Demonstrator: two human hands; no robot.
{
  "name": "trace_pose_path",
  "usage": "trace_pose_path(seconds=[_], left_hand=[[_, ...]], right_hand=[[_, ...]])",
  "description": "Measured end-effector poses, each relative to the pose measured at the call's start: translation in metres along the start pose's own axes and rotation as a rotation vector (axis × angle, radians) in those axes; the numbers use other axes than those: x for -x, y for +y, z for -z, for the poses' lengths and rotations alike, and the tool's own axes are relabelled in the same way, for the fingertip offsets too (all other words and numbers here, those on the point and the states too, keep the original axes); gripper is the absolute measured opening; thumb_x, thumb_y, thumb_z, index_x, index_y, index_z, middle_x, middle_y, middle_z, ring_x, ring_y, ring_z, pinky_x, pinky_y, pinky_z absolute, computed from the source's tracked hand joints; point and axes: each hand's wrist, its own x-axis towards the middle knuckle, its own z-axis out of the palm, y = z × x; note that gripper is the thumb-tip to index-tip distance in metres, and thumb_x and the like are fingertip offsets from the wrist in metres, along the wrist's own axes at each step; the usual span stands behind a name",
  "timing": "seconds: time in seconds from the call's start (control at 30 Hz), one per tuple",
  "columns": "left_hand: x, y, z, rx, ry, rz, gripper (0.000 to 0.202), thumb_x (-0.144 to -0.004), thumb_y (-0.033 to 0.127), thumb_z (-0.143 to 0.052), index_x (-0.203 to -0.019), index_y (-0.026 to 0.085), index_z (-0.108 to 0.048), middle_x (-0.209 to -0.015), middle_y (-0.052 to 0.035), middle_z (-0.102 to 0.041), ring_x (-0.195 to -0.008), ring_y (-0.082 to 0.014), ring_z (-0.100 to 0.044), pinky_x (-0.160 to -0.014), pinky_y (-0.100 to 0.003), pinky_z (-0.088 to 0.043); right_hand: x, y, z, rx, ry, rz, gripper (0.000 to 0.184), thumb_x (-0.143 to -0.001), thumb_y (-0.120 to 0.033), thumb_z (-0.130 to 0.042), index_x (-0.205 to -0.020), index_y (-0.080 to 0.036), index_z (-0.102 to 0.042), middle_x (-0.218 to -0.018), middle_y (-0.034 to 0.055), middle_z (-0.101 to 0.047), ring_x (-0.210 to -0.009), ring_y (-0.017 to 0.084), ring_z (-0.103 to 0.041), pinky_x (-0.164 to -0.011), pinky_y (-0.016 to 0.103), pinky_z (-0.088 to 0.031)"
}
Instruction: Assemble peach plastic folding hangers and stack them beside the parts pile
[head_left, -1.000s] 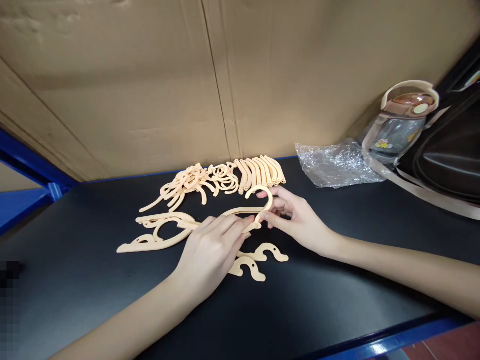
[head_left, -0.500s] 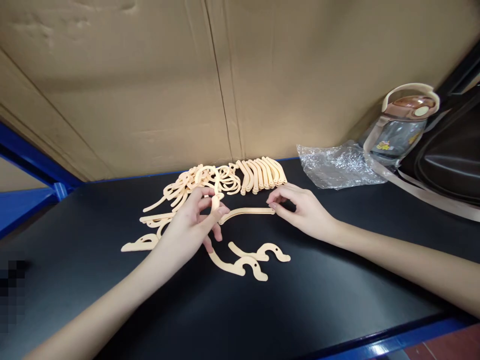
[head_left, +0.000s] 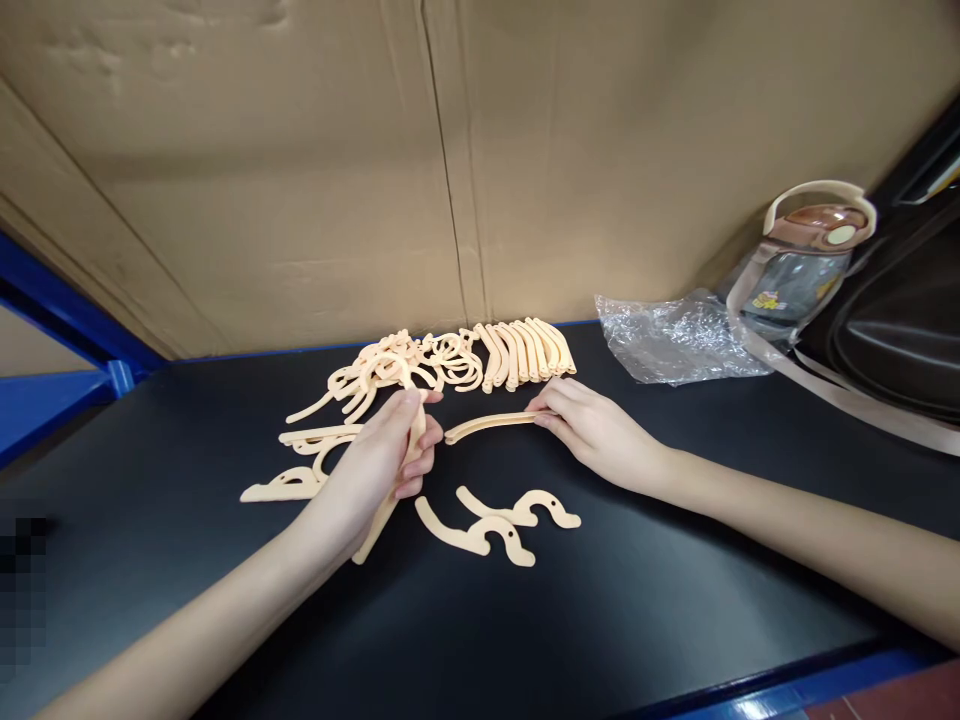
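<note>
My left hand (head_left: 375,465) is closed round a cream plastic hook-shaped piece (head_left: 386,505); its long end sticks out below my palm toward me. My right hand (head_left: 592,430) pinches the right end of a curved cream strip (head_left: 487,424) that lies on the black table (head_left: 637,580). Two flat cream hook pieces (head_left: 495,520) lie just in front of my hands. Behind them sits a pile of cream rings and hooks (head_left: 405,368) and a neat row of curved strips (head_left: 529,350). More cream pieces (head_left: 300,470) rest left of my left hand.
A cardboard wall (head_left: 450,170) stands along the table's back. A crumpled clear plastic bag (head_left: 675,335) lies at the back right, beside a drinking bottle with a strap (head_left: 802,265) and a black bag (head_left: 892,330). Blue shelf rails (head_left: 67,350) frame the left side.
The joined hanger came apart: my left hand drew the hook piece to the left and turned it in its grip, while my right hand kept the curved strip and lowered it onto the table.
</note>
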Motion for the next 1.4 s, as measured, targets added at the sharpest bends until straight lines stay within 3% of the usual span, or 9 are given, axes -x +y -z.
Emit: trace_pose_path(seconds=[0.1, 0.2, 0.3, 0.43, 0.67, 0.9, 1.13, 1.4], left_hand=[[0.0, 0.001, 0.002, 0.032, -0.006, 0.005, 0.026, -0.094, 0.041, -0.04, -0.1, 0.021, -0.054, -0.055, 0.009, -0.033, -0.036, -0.0031, -0.02, -0.03, -0.01, -0.02], [0.001, 0.002, 0.003, 0.034, -0.053, 0.017, 0.026, -0.091, 0.039, -0.047, -0.105, 0.021, -0.059, -0.058, 0.0068, -0.039, -0.038, -0.0049, -0.031, -0.031, -0.014, -0.032], [0.002, 0.0, 0.004, 0.044, -0.092, 0.058, 0.03, -0.088, 0.04, -0.054, -0.109, 0.022, -0.062, -0.074, 0.0025, -0.05, -0.045, -0.0063, -0.041, -0.036, -0.019, -0.043], [0.003, 0.002, 0.004, 0.054, -0.124, 0.099, 0.03, -0.085, 0.038, -0.058, -0.108, 0.021, -0.067, -0.084, -0.0016, -0.053, -0.055, -0.009, -0.05, -0.037, -0.018, -0.046], [0.006, 0.005, 0.004, -0.016, -0.209, 0.141, 0.042, -0.083, 0.044, -0.06, -0.117, 0.021, -0.066, -0.064, -0.0023, -0.055, -0.055, -0.0135, -0.053, -0.038, -0.022, -0.053], [0.006, 0.005, 0.003, -0.097, -0.407, 0.181, 0.045, -0.09, 0.041, -0.051, -0.125, 0.014, -0.06, -0.058, -0.004, -0.062, -0.05, -0.0139, -0.059, -0.041, -0.022, -0.054], [0.004, 0.002, 0.006, -0.04, -0.419, 0.194, 0.037, -0.091, 0.036, -0.053, -0.12, 0.016, -0.062, -0.059, -0.003, -0.064, -0.048, -0.0129, -0.061, -0.042, -0.022, -0.055], [0.004, 0.0, 0.007, -0.033, -0.469, 0.172, 0.03, -0.09, 0.035, -0.056, -0.114, 0.018, -0.064, -0.061, -0.0008, -0.061, -0.06, -0.013, -0.063, -0.045, -0.02, -0.057]], right_hand=[[0.002, -0.001, 0.003, -0.077, -0.016, -0.005, 0.024, -0.099, -0.026, -0.031, -0.097, -0.021, -0.055, -0.092, 0.0067, -0.058, -0.084, 0.021, -0.056, -0.078, 0.037, -0.045], [0.004, -0.003, 0.006, -0.138, -0.009, -0.042, 0.025, -0.099, -0.025, -0.029, -0.089, -0.021, -0.052, -0.081, 0.003, -0.056, -0.071, 0.017, -0.053, -0.069, 0.032, -0.042], [0.003, -0.002, 0.009, -0.215, -0.005, -0.118, 0.027, -0.097, -0.034, -0.039, -0.077, -0.021, -0.051, -0.069, -0.0013, -0.051, -0.063, 0.014, -0.048, -0.061, 0.028, -0.037], [-0.001, 0.004, 0.009, -0.356, -0.074, -0.16, 0.032, -0.087, -0.047, -0.057, -0.07, -0.019, -0.057, -0.064, -0.0034, -0.049, -0.059, 0.011, -0.045, -0.056, 0.026, -0.032], [-0.007, 0.017, 0.013, -0.61, -0.214, -0.194, 0.03, -0.084, -0.047, -0.062, -0.074, -0.018, -0.062, -0.065, -0.0034, -0.054, -0.06, 0.011, -0.047, -0.058, 0.025, -0.035], [-0.006, 0.02, 0.012, -0.617, -0.231, -0.18, 0.028, -0.08, -0.046, -0.066, -0.079, -0.018, -0.066, -0.069, -0.0024, -0.056, -0.063, 0.011, -0.049, -0.06, 0.025, -0.036], [-0.006, 0.022, 0.013, -0.593, -0.221, -0.174, 0.023, -0.081, -0.042, -0.067, -0.077, -0.019, -0.065, -0.068, -0.0034, -0.056, -0.064, 0.011, -0.05, -0.061, 0.025, -0.037], [-0.004, 0.022, 0.013, -0.598, -0.234, -0.178, 0.023, -0.08, -0.042, -0.067, -0.078, -0.019, -0.066, -0.069, -0.0027, -0.058, -0.066, 0.012, -0.052, -0.062, 0.026, -0.038]])
